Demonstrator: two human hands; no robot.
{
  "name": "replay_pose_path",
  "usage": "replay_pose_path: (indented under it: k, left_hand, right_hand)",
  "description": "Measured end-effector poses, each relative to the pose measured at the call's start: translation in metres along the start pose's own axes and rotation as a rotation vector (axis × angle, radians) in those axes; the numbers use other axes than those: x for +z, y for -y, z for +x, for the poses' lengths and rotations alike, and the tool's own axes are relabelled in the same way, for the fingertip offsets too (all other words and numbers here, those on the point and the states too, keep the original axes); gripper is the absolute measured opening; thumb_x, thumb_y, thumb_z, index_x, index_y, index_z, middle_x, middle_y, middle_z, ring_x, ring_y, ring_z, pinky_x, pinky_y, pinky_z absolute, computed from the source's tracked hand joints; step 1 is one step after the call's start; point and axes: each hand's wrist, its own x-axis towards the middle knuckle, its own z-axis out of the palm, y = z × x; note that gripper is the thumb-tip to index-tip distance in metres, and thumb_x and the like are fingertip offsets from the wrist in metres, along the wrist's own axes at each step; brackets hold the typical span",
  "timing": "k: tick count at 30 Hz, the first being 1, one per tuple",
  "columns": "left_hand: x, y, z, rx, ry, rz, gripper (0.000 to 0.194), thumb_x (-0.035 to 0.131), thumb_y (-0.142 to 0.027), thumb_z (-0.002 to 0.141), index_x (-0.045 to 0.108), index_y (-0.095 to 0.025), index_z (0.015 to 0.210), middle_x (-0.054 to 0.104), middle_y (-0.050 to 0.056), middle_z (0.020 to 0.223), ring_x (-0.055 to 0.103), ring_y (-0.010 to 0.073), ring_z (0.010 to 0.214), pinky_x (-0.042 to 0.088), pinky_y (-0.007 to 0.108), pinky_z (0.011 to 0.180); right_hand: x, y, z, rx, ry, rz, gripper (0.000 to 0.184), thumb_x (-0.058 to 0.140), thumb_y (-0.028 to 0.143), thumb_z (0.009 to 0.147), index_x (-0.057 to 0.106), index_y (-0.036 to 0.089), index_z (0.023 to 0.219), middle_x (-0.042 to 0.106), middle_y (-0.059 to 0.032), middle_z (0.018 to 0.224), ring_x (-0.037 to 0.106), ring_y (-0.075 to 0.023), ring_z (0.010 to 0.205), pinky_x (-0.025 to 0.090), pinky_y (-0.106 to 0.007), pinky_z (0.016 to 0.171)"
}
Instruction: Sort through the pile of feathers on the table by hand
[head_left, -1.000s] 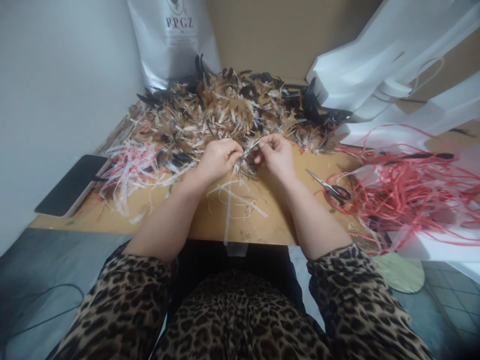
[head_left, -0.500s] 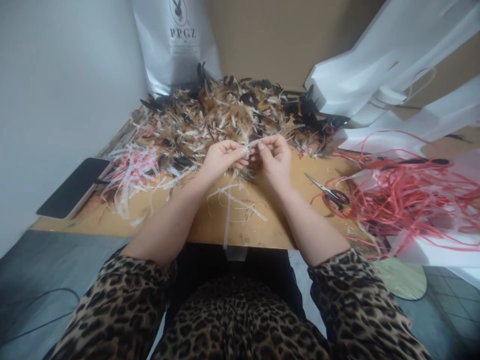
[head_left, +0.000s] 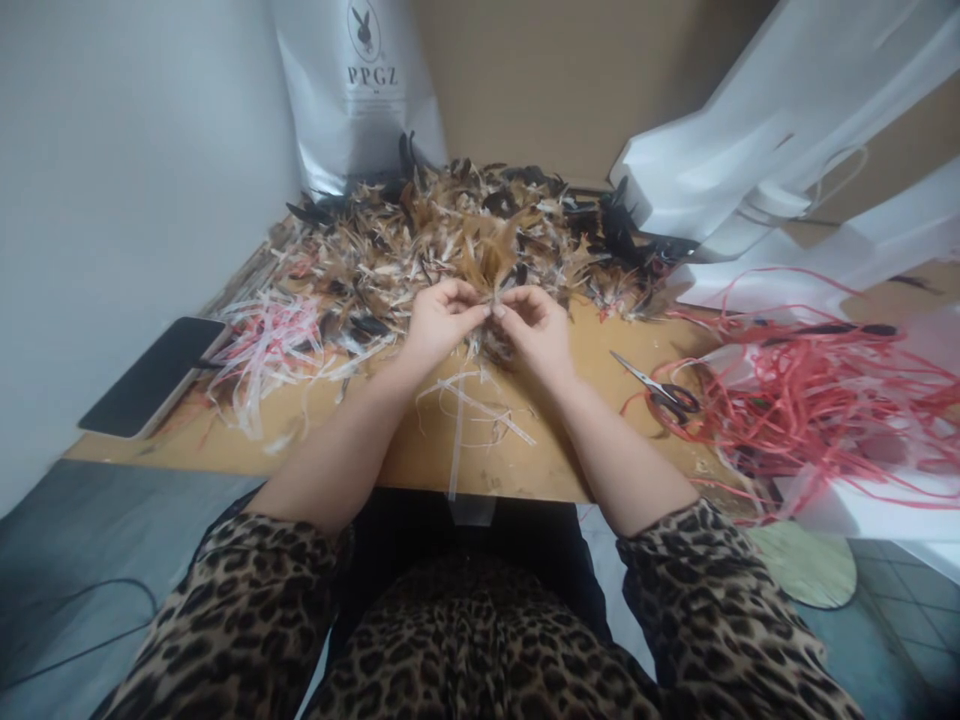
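Observation:
My left hand (head_left: 439,322) and my right hand (head_left: 534,328) meet fingertip to fingertip at the near edge of a big heap of brown, black and white feathers (head_left: 420,235). Both pinch the base of a small tuft of brown feathers (head_left: 484,258) that stands up between them. Loose clear strips (head_left: 480,395) lie on the wooden table (head_left: 420,450) just below my hands.
Black-handled scissors (head_left: 660,385) lie right of my right hand, beside a tangle of red cord (head_left: 810,400). Pink and white strips (head_left: 266,340) and a dark phone (head_left: 154,375) are at the left. A grey bag (head_left: 360,90) and white bags (head_left: 787,130) stand behind.
My hands have closed together, from holding a pale strip apart to pinching a brown feather tuft that now stands upright between them.

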Motion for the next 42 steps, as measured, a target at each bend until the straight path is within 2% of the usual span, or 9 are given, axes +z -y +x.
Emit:
replay_pose_path:
  k: [5,13,16,22,29,35,38,42]
  left_hand:
    - [0.003,0.003,-0.003,0.054,0.012,0.103,0.018,0.075,-0.015,0.063,0.058,-0.017,0.068,0.059,-0.005,0.059,0.052,0.0059,0.051,0.039,0.017,0.048]
    - [0.003,-0.007,-0.003,-0.137,0.1,-0.079,0.034,0.088,-0.025,0.055,0.059,-0.015,0.07,0.062,-0.002,0.055,0.057,0.0084,0.048,0.045,0.02,0.048]
    - [0.002,-0.009,-0.004,-0.156,0.085,-0.097,0.032,0.088,-0.025,0.055,0.061,-0.013,0.069,0.062,-0.001,0.053,0.056,0.0079,0.047,0.045,0.019,0.049]
    - [0.004,-0.006,-0.003,-0.089,0.019,-0.048,0.026,0.082,-0.018,0.057,0.058,-0.016,0.066,0.056,-0.005,0.047,0.049,0.0065,0.042,0.039,0.019,0.044]
    - [0.006,-0.006,-0.005,0.009,-0.002,0.024,0.018,0.076,-0.011,0.061,0.059,-0.016,0.067,0.057,-0.005,0.056,0.049,0.0059,0.05,0.038,0.019,0.05]
    - [0.005,-0.003,-0.005,0.042,0.0,0.023,0.017,0.076,-0.014,0.061,0.062,-0.015,0.068,0.058,-0.005,0.055,0.049,0.005,0.05,0.038,0.017,0.049]
    - [0.005,-0.001,-0.003,0.02,0.019,-0.011,0.023,0.081,-0.018,0.058,0.061,-0.015,0.067,0.058,-0.005,0.053,0.05,0.0056,0.048,0.039,0.018,0.047]
    - [0.005,0.0,-0.004,-0.07,0.091,-0.114,0.032,0.086,-0.025,0.057,0.058,-0.015,0.069,0.06,-0.003,0.053,0.056,0.0081,0.047,0.045,0.02,0.049]
  right_hand:
    - [0.0,-0.006,0.002,0.019,-0.027,-0.018,0.018,0.071,0.034,0.072,0.058,0.021,0.072,0.059,0.0045,0.064,0.05,-0.0093,0.057,0.042,-0.025,0.059]
    - [-0.005,-0.005,0.005,0.16,0.058,0.146,0.024,0.074,0.041,0.071,0.061,0.02,0.07,0.055,0.0057,0.054,0.042,-0.0073,0.047,0.034,-0.022,0.048]
    - [-0.006,-0.006,0.005,0.202,0.062,0.186,0.026,0.076,0.042,0.069,0.063,0.02,0.071,0.057,0.0051,0.055,0.045,-0.0073,0.047,0.035,-0.021,0.048]
    - [-0.002,-0.002,0.003,0.165,0.026,0.18,0.026,0.079,0.04,0.067,0.064,0.02,0.071,0.06,0.0051,0.057,0.045,-0.007,0.048,0.037,-0.022,0.049]
    - [-0.002,0.002,0.002,0.164,0.0,0.156,0.022,0.078,0.036,0.068,0.065,0.019,0.067,0.06,0.005,0.055,0.046,-0.0071,0.047,0.036,-0.022,0.05]
    - [-0.004,0.002,0.003,0.18,-0.006,0.134,0.023,0.078,0.036,0.067,0.064,0.018,0.065,0.06,0.0044,0.054,0.048,-0.0078,0.048,0.037,-0.022,0.05]
    - [-0.006,0.0,0.004,0.203,0.012,0.173,0.023,0.079,0.035,0.065,0.063,0.018,0.065,0.06,0.0044,0.054,0.047,-0.0075,0.048,0.036,-0.022,0.049]
    - [-0.01,-0.007,0.007,0.261,0.067,0.323,0.025,0.083,0.035,0.062,0.064,0.019,0.063,0.061,0.0046,0.053,0.051,-0.0075,0.048,0.04,-0.022,0.052]
